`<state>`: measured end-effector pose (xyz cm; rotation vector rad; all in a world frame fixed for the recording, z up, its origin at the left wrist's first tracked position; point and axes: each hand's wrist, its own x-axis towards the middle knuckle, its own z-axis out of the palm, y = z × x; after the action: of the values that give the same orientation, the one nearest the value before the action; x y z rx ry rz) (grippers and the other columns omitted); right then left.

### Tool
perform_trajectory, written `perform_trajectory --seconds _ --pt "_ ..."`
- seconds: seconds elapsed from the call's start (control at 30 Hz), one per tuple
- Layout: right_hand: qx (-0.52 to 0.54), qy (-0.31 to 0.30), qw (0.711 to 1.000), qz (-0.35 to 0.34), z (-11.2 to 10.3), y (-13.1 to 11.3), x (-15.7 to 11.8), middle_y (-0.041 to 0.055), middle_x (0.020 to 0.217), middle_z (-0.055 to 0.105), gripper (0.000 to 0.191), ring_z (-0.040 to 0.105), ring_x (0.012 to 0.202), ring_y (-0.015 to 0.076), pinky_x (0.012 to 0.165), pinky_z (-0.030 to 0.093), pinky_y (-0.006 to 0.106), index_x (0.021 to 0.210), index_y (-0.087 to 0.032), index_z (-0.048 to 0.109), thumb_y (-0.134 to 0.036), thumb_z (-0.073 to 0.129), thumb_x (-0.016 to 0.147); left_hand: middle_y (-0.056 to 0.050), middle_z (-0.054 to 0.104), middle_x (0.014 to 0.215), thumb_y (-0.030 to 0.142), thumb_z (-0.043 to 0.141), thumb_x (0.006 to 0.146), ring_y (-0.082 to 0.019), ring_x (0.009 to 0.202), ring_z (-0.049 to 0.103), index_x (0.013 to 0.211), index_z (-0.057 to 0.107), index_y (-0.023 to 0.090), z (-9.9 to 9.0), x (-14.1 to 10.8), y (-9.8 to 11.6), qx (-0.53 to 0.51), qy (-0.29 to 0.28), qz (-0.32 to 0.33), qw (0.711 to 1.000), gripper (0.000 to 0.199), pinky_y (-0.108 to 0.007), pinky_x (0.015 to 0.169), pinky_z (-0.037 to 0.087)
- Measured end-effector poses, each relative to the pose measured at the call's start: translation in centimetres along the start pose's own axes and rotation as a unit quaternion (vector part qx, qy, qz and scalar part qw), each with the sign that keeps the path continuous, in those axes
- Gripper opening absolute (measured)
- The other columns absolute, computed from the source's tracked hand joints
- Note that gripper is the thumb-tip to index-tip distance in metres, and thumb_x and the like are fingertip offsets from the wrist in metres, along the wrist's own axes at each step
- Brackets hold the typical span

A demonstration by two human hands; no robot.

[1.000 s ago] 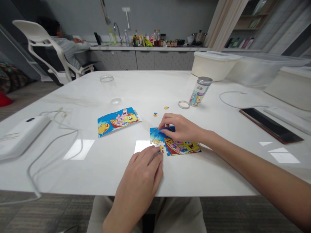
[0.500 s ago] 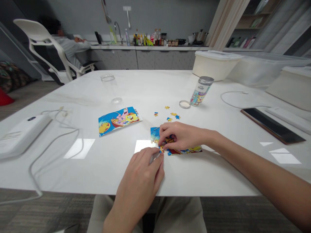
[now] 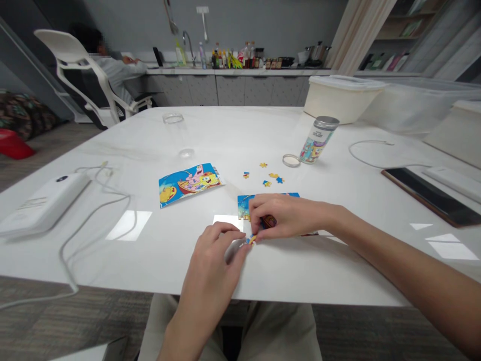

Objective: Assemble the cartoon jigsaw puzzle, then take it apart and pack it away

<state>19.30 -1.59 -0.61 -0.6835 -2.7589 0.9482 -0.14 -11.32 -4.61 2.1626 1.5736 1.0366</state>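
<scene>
A small blue and yellow puzzle piece (image 3: 252, 240) is between my two hands, just below the lower left of a partly assembled cartoon puzzle (image 3: 244, 204). My left hand (image 3: 214, 263) pinches the piece's left side between thumb and forefinger. From the other side, the closed fingertips of my right hand (image 3: 278, 215) grip it too. That hand covers much of the puzzle's middle and right. Several loose puzzle pieces (image 3: 276, 178) lie beyond the puzzle. A printed picture card (image 3: 190, 184) of the cartoon rests to the left, slightly curled.
A printed tin (image 3: 317, 140) stands behind the pieces, beside a round lid (image 3: 291, 160). A clear cylinder (image 3: 173, 119) is at the back left. A white device (image 3: 45, 200) with cables occupies the left, a phone (image 3: 423, 195) the right. Storage boxes (image 3: 340, 100) line the back right.
My left fingers have spread slightly and shifted at the puzzle piece. My right hand keeps its grip near the puzzle's lower left. The whole view has shifted a little.
</scene>
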Motion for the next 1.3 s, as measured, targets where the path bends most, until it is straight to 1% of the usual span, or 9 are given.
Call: perform_trajectory --seconds 0.07,0.17,0.3,0.47,0.63,0.77,0.87,1.13,1.3 --pt "0.006 -0.005 1.000 -0.014 -0.1 -0.2 -0.1 0.0020 0.085 0.056 0.005 0.054 0.078 0.0129 0.069 0.045 0.026 0.079 -0.017 0.069 -0.020 0.068 0.083 -0.002 0.065 0.094 0.017 0.059 0.085 -0.018 0.087 0.063 0.088 0.068 0.023 -0.2 0.1 0.0 -0.014 -0.009 -0.008 1.000 0.011 -0.031 0.076 0.052" --pt "0.026 -0.015 0.999 -0.034 -0.2 -0.5 -0.2 0.0026 0.088 0.057 0.006 0.055 0.079 0.0126 0.069 0.047 0.025 0.080 -0.018 0.071 -0.016 0.066 0.083 -0.001 0.065 0.091 0.012 0.054 0.086 -0.017 0.086 0.063 0.086 0.066 0.023 -0.3 0.2 -0.1 -0.024 0.003 -0.013 1.000 0.016 -0.030 0.074 0.051" --pt "0.036 -0.005 0.999 -0.021 -0.2 -0.5 -0.2 0.0021 0.087 0.056 0.004 0.054 0.076 0.0121 0.068 0.047 0.025 0.081 -0.017 0.071 -0.018 0.067 0.083 -0.001 0.064 0.085 0.011 0.053 0.084 -0.017 0.082 0.061 0.082 0.064 0.021 -0.4 0.2 0.2 -0.007 0.018 -0.020 1.000 0.014 -0.029 0.071 0.049" --pt "0.019 0.001 1.000 -0.016 0.0 -0.1 -0.1 0.0020 0.086 0.056 0.005 0.055 0.077 0.0134 0.071 0.046 0.027 0.082 -0.019 0.072 -0.019 0.068 0.082 -0.002 0.060 0.081 0.014 0.055 0.082 -0.018 0.080 0.058 0.074 0.063 0.020 -0.7 0.2 0.8 0.004 0.000 -0.014 1.000 0.013 -0.031 0.070 0.049" --pt "0.021 -0.008 0.999 -0.040 0.0 -0.1 -0.2 0.0032 0.088 0.058 0.008 0.054 0.078 0.0130 0.070 0.046 0.026 0.086 -0.019 0.074 -0.019 0.065 0.084 -0.004 0.060 0.087 0.016 0.055 0.083 -0.018 0.082 0.058 0.083 0.071 0.021 -0.7 0.1 0.9 0.007 -0.019 0.003 1.000 0.017 -0.032 0.072 0.051" --pt "0.034 -0.008 0.998 -0.047 -0.2 -0.2 -0.2 0.0031 0.088 0.057 0.009 0.053 0.073 0.0117 0.066 0.045 0.025 0.087 -0.019 0.073 -0.019 0.064 0.085 -0.005 0.060 0.089 0.017 0.054 0.085 -0.019 0.084 0.058 0.088 0.071 0.022 -0.6 0.0 0.7 0.014 -0.030 0.011 0.999 0.018 -0.034 0.074 0.052" --pt "0.028 0.015 0.999 -0.033 -0.3 -0.3 -0.2 0.0020 0.084 0.057 0.009 0.052 0.071 0.0115 0.067 0.044 0.026 0.083 -0.018 0.072 -0.017 0.063 0.084 -0.005 0.060 0.090 0.017 0.055 0.085 -0.019 0.085 0.058 0.088 0.070 0.021 -0.6 0.0 0.7 0.015 -0.032 0.007 0.999 0.016 -0.035 0.076 0.052" --pt "-0.024 0.053 0.998 -0.018 -0.3 0.1 0.1 0.0025 0.080 0.060 0.010 0.055 0.078 0.0145 0.075 0.042 0.029 0.080 -0.017 0.068 -0.014 0.060 0.084 -0.004 0.059 0.094 0.021 0.062 0.081 -0.021 0.091 0.058 0.091 0.069 0.022 -0.5 0.0 0.7 0.014 -0.043 0.003 0.999 0.012 -0.037 0.081 0.051" --pt "-0.081 0.162 0.983 0.042 -0.4 1.0 0.4 0.0034 0.080 0.063 0.009 0.055 0.075 0.0149 0.072 0.042 0.029 0.082 -0.016 0.065 -0.015 0.057 0.085 -0.003 0.059 0.094 0.021 0.065 0.080 -0.021 0.092 0.057 0.091 0.068 0.022 -0.2 0.3 0.7 0.015 -0.058 -0.004 0.998 0.012 -0.039 0.082 0.050"
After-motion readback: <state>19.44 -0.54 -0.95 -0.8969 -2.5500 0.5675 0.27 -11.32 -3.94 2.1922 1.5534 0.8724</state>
